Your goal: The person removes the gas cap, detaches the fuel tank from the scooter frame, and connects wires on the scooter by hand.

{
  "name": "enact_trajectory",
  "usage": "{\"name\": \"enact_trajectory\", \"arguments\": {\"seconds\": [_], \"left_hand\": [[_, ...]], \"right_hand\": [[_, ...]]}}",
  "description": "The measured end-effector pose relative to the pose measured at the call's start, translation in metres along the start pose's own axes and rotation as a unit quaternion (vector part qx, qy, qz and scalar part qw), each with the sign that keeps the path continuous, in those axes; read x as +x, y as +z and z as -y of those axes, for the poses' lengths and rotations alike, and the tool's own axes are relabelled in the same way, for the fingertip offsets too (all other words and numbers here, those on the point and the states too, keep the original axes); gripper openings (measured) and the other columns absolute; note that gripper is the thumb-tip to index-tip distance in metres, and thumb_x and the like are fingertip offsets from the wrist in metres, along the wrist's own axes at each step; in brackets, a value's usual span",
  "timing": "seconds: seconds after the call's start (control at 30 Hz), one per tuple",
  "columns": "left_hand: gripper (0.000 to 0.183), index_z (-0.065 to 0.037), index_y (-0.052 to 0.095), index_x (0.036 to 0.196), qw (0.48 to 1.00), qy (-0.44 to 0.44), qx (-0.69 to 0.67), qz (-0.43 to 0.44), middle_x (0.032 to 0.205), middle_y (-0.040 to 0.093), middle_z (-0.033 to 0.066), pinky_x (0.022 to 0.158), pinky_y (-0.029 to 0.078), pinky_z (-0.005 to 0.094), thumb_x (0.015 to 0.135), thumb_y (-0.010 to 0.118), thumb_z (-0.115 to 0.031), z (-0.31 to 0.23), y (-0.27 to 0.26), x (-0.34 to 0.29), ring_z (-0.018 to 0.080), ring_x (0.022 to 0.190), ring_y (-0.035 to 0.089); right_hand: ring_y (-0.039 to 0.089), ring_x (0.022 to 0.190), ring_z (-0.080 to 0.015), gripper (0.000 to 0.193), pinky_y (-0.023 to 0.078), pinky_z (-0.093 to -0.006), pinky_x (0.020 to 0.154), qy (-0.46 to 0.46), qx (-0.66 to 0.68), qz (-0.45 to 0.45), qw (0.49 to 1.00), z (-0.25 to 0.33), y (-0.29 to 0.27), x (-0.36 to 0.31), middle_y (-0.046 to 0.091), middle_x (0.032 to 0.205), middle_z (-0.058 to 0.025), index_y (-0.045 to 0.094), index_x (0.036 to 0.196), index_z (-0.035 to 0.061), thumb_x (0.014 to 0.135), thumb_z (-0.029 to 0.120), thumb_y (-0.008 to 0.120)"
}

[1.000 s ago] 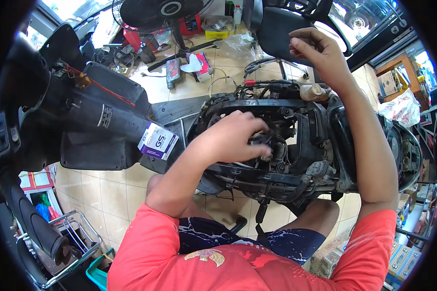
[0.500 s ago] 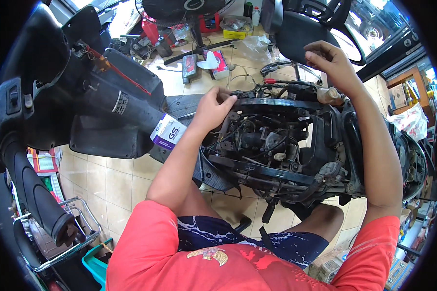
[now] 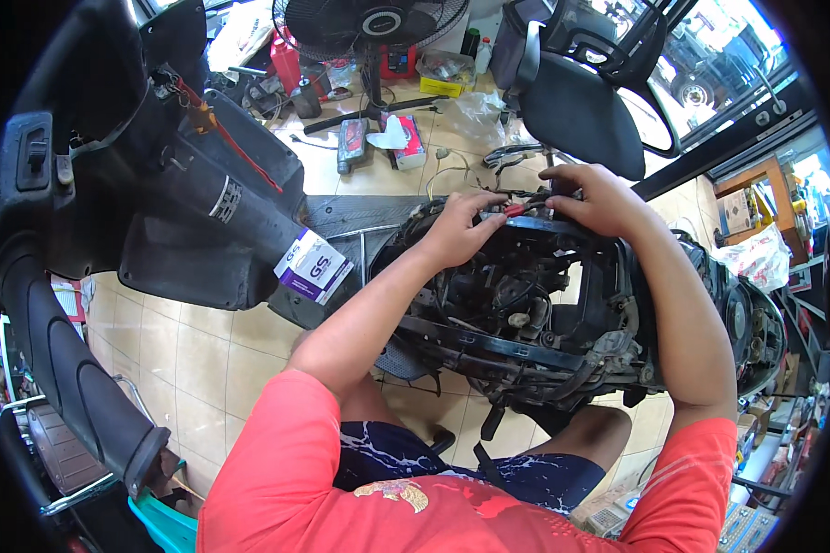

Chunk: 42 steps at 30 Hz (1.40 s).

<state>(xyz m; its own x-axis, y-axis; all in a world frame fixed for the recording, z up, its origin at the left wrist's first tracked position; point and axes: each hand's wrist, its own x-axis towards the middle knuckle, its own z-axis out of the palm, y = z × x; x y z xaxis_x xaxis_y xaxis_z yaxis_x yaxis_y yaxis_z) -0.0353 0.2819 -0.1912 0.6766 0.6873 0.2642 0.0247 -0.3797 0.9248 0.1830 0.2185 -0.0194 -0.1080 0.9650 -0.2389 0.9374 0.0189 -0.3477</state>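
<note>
Currently both hands meet at the far upper rim of the stripped black scooter frame (image 3: 563, 341), whose body panels are off and whose wiring and engine parts lie exposed. Left hand (image 3: 461, 226): fingers curled, thumb and fingertips pinched on a small red-tipped wire connector (image 3: 516, 209) at the frame's top edge. Right hand (image 3: 599, 198): fingers bent, tips closed on the same bundle of thin wires just beside the left fingertips; the two hands nearly touch. How hard either hand grips cannot be told.

Connector sits on the frame rim, between the two hands, just below the black padded office chair (image 3: 576, 101).

Surroundings: white-and-purple cardboard box (image 3: 314, 265) rests on the edge of the removed black plastic body panel (image 3: 212, 212), left of the frame, near the left forearm. Black pedestal fan (image 3: 369, 23) stands at the far side on the beige tiled floor (image 3: 194, 359). Red-and-white carton (image 3: 404, 143) and a dark flat can (image 3: 350, 146) lie on the floor near the fan's base, well apart from the hands.
</note>
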Motion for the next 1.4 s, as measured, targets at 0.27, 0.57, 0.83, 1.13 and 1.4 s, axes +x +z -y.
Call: {"name": "enact_trajectory", "arguments": {"seconds": [0.27,0.57,0.83,1.13,1.4], "left_hand": [[0.025,-0.004,0.071,0.109,0.998,0.022,-0.055,-0.021,0.107,0.071,0.0133,0.086,0.048,0.0331,0.089,0.072,-0.019,-0.017,0.006,0.003,0.0252,0.095,0.064],[0.021,-0.005,0.071,0.108,0.996,0.031,0.030,-0.078,0.107,0.071,0.0133,0.085,0.051,0.0354,0.088,0.069,-0.010,-0.011,0.000,0.002,0.0230,0.097,0.066],[0.049,-0.005,0.059,0.125,0.888,-0.296,-0.349,0.050,0.097,0.065,0.0070,0.064,0.052,0.0255,0.099,0.061,-0.047,-0.015,0.010,0.002,0.0120,0.073,0.062],[0.025,-0.016,0.062,0.111,0.786,-0.337,-0.517,0.023,0.093,0.065,-0.0023,0.074,0.056,0.0281,0.102,0.058,-0.040,-0.002,0.025,0.004,0.0109,0.081,0.064],[0.026,-0.018,0.066,0.120,0.722,-0.349,-0.597,0.032,0.095,0.061,-0.0061,0.086,0.054,0.0304,0.103,0.058,-0.035,0.002,0.025,-0.001,0.0100,0.090,0.060]], "right_hand": [[0.065,0.105,-0.0375,0.043,0.052,-0.0436,0.092,-0.084,-0.058,0.001,0.995,0.003,0.020,-0.005,0.069,0.111,-0.0207,0.064,0.124,0.0026,0.087,0.022,0.073],[0.064,0.105,-0.0393,0.038,0.052,-0.0491,0.089,-0.031,-0.169,0.079,0.982,0.038,0.023,0.013,0.066,0.110,-0.0186,0.065,0.113,0.0075,0.085,0.032,0.072],[0.065,0.100,-0.0435,0.026,0.052,-0.0514,0.085,-0.026,-0.120,0.046,0.991,0.025,0.024,0.023,0.069,0.101,-0.0235,0.066,0.103,0.0038,0.089,0.025,0.064],[0.066,0.102,-0.0416,0.035,0.053,-0.0484,0.089,-0.062,-0.050,0.106,0.991,0.008,0.027,0.043,0.070,0.105,-0.0234,0.068,0.106,0.0024,0.085,0.030,0.070],[0.069,0.098,-0.0364,0.038,0.054,-0.0431,0.086,-0.059,-0.045,0.094,0.993,0.005,0.033,0.045,0.072,0.103,-0.0194,0.067,0.109,0.0032,0.089,0.034,0.073]]}}
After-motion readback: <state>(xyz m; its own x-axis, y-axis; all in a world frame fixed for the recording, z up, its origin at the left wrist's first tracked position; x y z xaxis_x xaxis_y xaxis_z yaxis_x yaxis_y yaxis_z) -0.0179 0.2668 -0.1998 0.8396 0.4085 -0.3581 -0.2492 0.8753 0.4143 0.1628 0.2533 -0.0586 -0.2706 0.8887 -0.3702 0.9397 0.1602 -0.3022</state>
